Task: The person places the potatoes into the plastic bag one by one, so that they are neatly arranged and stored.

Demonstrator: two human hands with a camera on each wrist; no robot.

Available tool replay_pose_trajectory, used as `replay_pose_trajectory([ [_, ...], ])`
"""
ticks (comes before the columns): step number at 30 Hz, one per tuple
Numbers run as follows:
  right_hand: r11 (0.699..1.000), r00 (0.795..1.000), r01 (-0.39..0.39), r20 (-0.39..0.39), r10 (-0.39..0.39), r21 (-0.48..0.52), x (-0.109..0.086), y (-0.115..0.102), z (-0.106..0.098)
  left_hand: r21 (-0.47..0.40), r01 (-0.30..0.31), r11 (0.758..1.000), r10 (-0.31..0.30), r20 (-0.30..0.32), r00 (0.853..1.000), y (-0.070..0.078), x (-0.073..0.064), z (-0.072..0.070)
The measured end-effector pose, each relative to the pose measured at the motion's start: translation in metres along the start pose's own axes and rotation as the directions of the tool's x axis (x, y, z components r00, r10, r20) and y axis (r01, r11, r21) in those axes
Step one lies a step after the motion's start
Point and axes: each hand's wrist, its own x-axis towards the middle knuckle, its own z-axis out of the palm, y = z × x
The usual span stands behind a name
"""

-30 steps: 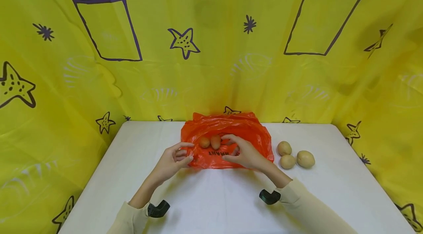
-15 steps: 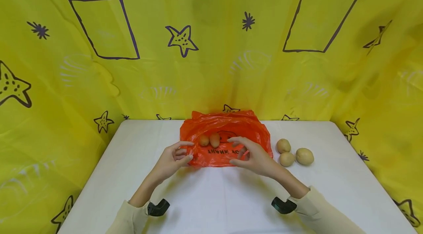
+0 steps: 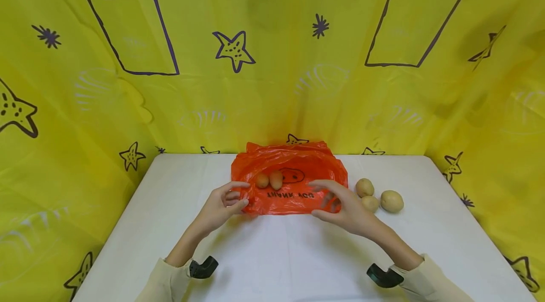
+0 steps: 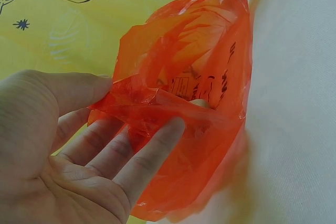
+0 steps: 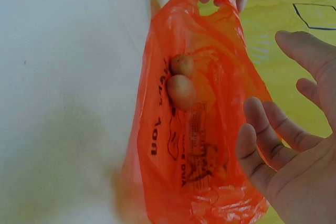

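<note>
A red plastic bag printed with "THANK YOU" lies on the table with its mouth spread toward me. Two potatoes show inside it, on its left side. My left hand pinches the left edge of the bag by the handle; in the left wrist view its thumb and fingers are on the thin plastic. Over the right part of the bag is my right hand, fingers spread and loosely bent, nothing between them. The right wrist view shows this hand beside the bag, apart from the potatoes.
Three more potatoes sit close together on the white table, right of the bag. A yellow curtain with drawn stars stands around the back and sides. A black wrist camera is strapped at each sleeve.
My right hand has moved right, away from the potatoes in the bag, uncovering more of the print. The left hand stays at the bag's left edge.
</note>
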Motion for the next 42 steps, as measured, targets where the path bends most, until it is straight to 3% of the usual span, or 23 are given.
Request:
replay_pose_trajectory([
  [8, 1.0, 0.999, -0.012, -0.036, 0.013, 0.023, -0.011, 0.005, -0.009, -0.009, 0.014, 1.0, -0.015, -0.016, 1.0, 0.0, 0.001, 0.0],
  [15, 0.998, 0.996, -0.04, -0.077, 0.035, -0.055, -0.021, 0.009, -0.02, 0.001, -0.009, 1.0, 0.009, 0.002, 1.0, 0.0, 0.001, 0.001],
  [24, 0.996, 0.991, -0.055, -0.126, 0.046, -0.072, -0.03, 0.016, -0.035, 0.003, -0.016, 1.0, 0.016, 0.001, 1.0, 0.0, 0.001, 0.002],
  [32, 0.98, 0.98, -0.047, -0.2, 0.008, -0.192, -0.042, 0.024, -0.052, -0.001, -0.028, 1.0, 0.028, 0.007, 1.0, -0.001, 0.002, 0.002],
  [42, 0.965, 0.959, -0.131, -0.275, 0.064, -0.229, -0.059, 0.035, -0.074, 0.014, -0.027, 1.0, 0.027, 0.008, 1.0, 0.0, 0.003, 0.001],
])
